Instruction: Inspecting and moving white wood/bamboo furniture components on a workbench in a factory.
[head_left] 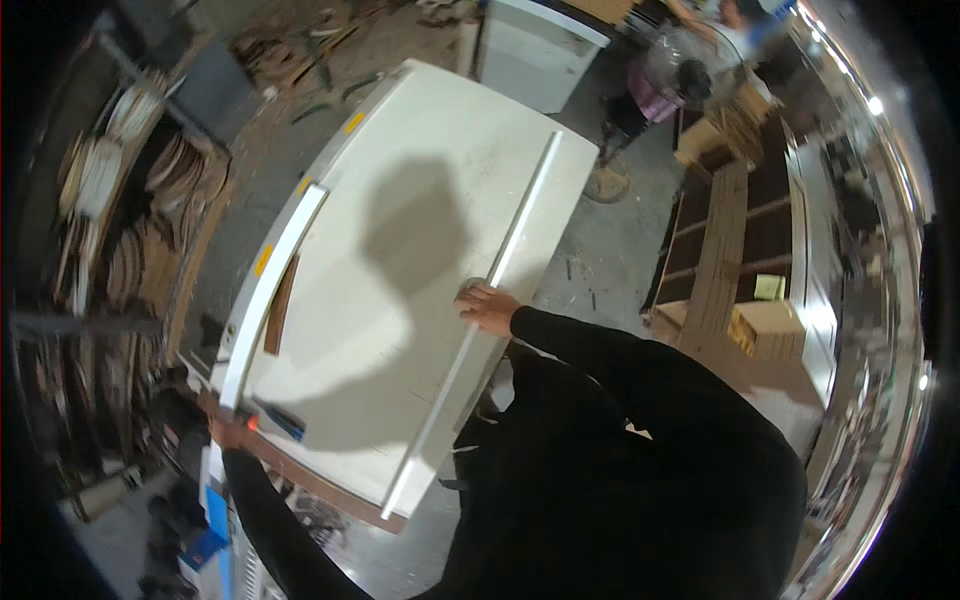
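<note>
A long white strip (pixel 268 290) runs along the left side of a large white-topped table (pixel 360 400). My left hand (pixel 230 430) is closed around its near end, at the table's near left corner. Another thin white strip (pixel 523 215) lies lengthwise near the table's right side. My right hand (pixel 488 308) is closed over the middle of this strip, its fingers bent; a small roundish thing at its fingertips is too unclear to name. Beside my left hand lies a dark blue-handled tool (pixel 280 420). A narrow brown wooden strip (pixel 281 305) lies next to the left white strip.
Yellow labels (pixel 264 260) mark the table's left edge. Shelves with curved wooden pieces (pixel 125 260) stand at the left. A dark machine (pixel 180 425) is beside my left hand. Wooden cabinets (pixel 720 260) stand at the right. Another person (pixel 670 75) is at the back right.
</note>
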